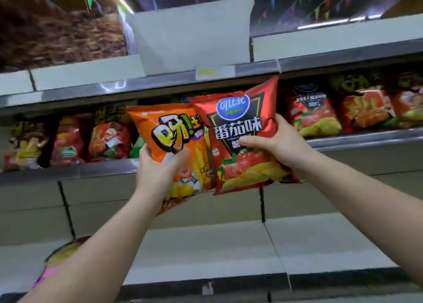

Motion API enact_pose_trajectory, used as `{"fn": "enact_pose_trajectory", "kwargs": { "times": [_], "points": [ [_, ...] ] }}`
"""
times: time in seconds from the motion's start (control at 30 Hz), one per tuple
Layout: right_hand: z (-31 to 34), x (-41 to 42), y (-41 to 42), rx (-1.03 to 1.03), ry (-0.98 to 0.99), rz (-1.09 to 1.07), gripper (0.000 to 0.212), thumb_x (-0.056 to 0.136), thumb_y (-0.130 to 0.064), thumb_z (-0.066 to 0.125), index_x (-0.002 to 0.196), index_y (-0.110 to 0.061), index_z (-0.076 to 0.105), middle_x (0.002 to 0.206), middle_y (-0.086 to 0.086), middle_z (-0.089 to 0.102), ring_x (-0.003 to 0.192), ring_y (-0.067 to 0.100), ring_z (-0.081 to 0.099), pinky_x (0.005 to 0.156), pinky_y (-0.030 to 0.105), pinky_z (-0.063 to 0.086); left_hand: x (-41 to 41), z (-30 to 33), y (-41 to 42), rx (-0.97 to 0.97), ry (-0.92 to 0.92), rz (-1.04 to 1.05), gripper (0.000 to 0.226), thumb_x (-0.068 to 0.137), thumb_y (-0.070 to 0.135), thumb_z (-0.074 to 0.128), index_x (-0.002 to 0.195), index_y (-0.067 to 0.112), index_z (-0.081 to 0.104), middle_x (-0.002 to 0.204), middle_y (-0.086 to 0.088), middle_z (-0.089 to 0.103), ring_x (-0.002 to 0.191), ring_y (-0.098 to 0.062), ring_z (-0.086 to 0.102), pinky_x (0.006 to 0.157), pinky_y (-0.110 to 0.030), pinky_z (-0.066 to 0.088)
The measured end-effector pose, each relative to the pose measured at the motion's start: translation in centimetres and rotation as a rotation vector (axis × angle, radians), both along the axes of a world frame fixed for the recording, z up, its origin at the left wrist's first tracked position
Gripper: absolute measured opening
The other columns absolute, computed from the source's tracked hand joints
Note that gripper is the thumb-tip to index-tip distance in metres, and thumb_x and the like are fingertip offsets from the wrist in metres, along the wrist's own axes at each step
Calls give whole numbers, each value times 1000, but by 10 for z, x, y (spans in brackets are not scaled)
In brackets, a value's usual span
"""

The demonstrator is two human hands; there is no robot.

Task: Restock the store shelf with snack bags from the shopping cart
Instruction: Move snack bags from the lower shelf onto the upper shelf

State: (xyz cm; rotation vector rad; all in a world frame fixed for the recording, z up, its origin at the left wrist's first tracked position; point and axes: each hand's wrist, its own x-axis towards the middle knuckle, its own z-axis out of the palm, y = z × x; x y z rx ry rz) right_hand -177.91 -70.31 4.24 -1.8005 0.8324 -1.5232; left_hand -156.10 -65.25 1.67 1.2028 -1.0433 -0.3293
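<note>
Orange bag (174,137) & red bag (242,128) held up side by side in front of the middle shelf (366,140). Left hand (158,172) grips the orange one, right hand (277,147) the red, thumbs across the fronts. Stocked bags (313,117) behind.

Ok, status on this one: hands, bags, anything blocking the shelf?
Left hand grips orange bag. Right hand grips red tomato bag. Both raised before the stocked shelf; bags already there flank the gap behind.
</note>
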Motion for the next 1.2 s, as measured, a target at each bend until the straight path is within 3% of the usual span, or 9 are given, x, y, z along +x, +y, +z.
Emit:
{"fn": "enact_pose_trajectory", "kwargs": {
  "times": [0.17,0.27,0.5,0.6,0.83,1.03,1.2],
  "points": [
    [-1,-57,30,10,3,-147,44,67,-12,81,99,-27,54,94,-12,67,70,-10,64,68,10,52,-47,0,-18,24,16,-239,89,58,41,86,134,22,43,122,0,62,107,-26,63,95,-50,49],
    [0,-98,50,34,7,-258,51,65,-17,82,108,-27,55,101,-9,69,86,2,67,80,22,54,-86,0,-27,27,13,-371,84,66,37,84,136,21,40,123,1,58,107,-23,60,96,-46,48],
    [-4,-204,103,100,-37,-471,45,68,-15,80,100,-30,53,100,-5,69,88,11,68,78,28,57,-206,-1,-31,22,-10,-606,77,75,33,77,139,19,37,117,4,50,103,-17,51,90,-34,43],
    [-6,-252,121,126,-47,-584,56,66,-19,82,113,-24,52,105,-2,69,92,16,68,84,36,55,-265,-2,-26,36,-24,-698,78,78,29,75,142,15,33,114,6,44,101,-12,44,86,-29,37],
    [-22,-363,140,124,-73,-769,55,63,-19,84,109,-26,54,102,-4,70,88,13,68,82,33,55,-394,-11,-38,92,-90,-831,73,72,38,79,133,19,44,119,2,58,107,-21,57,95,-42,48],
    [-33,-467,134,181,-98,-884,78,46,-34,90,114,-25,53,105,-4,69,95,18,67,90,43,52,-514,-23,-51,165,-35,-937,82,63,41,85,131,22,42,120,1,61,103,-26,63,92,-51,50],
    [-30,-541,131,171,-90,-911,63,63,-18,84,116,-22,49,104,-3,67,88,12,66,77,28,55,-602,-28,-68,171,-28,-969,100,44,56,82,132,26,43,119,1,63,101,-27,65,90,-51,52]
  ]
}}
